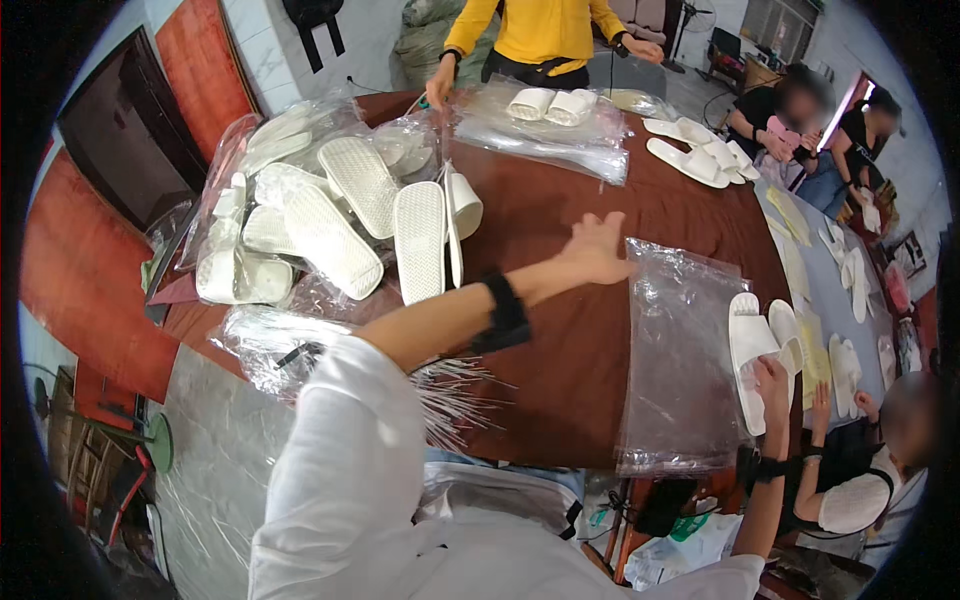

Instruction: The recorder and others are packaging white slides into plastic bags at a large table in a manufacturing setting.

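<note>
while i lean over the dark red-brown worktop, the head camera shows my left hand stretched out above its middle, fingers spread and palm down, gripping nothing. a black band wraps that wrist, and my white sleeve fills the lower part of the view. my right hand is at the right edge of the worktop, fingers curled onto the heel end of a pair of white open-toe slippers, which lie just beside the right edge of a flat stack of clear plastic bags. i cannot tell how firmly that hand pinches the pair. the bag stack lies between my two hands, its near edge at the worktop's rim.

to my left, well apart from either hand, a heap of white slippers with dotted soles lies partly on and partly inside crumpled clear plastic wrapping. near my left elbow a bundle of thin clear plastic strips fans out over the worktop edge.

across the worktop a person in a yellow top has both hands down by a second stack of clear bags with a pair of white slippers on it. more loose white slippers lie at the far right corner. other people sit at the right, beside a grey surface strewn with slippers.
</note>
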The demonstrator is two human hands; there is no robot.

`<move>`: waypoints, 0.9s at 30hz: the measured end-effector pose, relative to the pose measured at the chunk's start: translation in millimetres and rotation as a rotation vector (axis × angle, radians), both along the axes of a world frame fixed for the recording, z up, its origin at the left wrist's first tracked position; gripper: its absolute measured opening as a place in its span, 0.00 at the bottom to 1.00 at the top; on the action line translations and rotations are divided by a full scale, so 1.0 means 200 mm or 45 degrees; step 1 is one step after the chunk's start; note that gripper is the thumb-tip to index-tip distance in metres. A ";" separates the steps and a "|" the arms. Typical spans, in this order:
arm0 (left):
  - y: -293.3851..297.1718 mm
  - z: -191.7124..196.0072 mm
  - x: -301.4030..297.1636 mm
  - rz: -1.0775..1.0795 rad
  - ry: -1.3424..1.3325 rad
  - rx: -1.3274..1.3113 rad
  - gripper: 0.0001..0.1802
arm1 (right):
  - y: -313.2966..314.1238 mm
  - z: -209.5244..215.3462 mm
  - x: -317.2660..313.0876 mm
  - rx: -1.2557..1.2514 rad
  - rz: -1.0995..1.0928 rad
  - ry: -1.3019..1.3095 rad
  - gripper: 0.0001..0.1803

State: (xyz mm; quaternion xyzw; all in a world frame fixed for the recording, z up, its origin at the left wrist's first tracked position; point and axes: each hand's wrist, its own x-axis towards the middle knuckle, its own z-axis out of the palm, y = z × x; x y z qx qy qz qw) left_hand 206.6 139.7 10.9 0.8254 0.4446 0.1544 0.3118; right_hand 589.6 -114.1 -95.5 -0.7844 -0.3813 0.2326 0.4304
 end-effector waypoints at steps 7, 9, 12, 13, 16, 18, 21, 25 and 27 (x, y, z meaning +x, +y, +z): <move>0.38 -0.17 -0.90 0.231 0.404 0.101 0.53 | 0.02 0.37 -0.75 0.313 0.341 -0.146 0.07; 0.24 -0.10 -0.98 0.620 0.118 -0.181 0.55 | 0.03 0.47 -0.99 0.186 0.453 -0.063 0.07; 0.25 -0.25 -1.22 0.862 0.225 -0.231 0.63 | 0.18 0.56 -1.36 0.201 0.817 -0.034 0.08; 0.25 -0.32 -1.25 0.908 0.303 -0.211 0.68 | 0.24 0.58 -1.48 0.191 0.917 0.007 0.09; 0.24 -0.42 -1.16 0.906 0.414 -0.273 0.82 | 0.44 0.56 -1.73 0.239 1.084 -0.197 0.11; 0.19 -0.42 -1.13 0.920 0.350 -0.204 0.83 | 0.62 0.48 -1.87 0.155 1.124 -0.334 0.16; 0.16 -0.41 -1.10 0.973 0.213 -0.192 0.81 | 0.87 0.30 -2.05 0.077 1.141 -0.486 0.20; 0.16 -0.45 -1.12 0.968 0.101 -0.202 0.81 | 1.08 0.19 -2.26 -0.099 0.954 -0.638 0.24; 0.18 -0.48 -1.11 0.998 0.120 -0.278 0.79 | 1.13 0.14 -2.28 -0.112 0.901 -0.656 0.25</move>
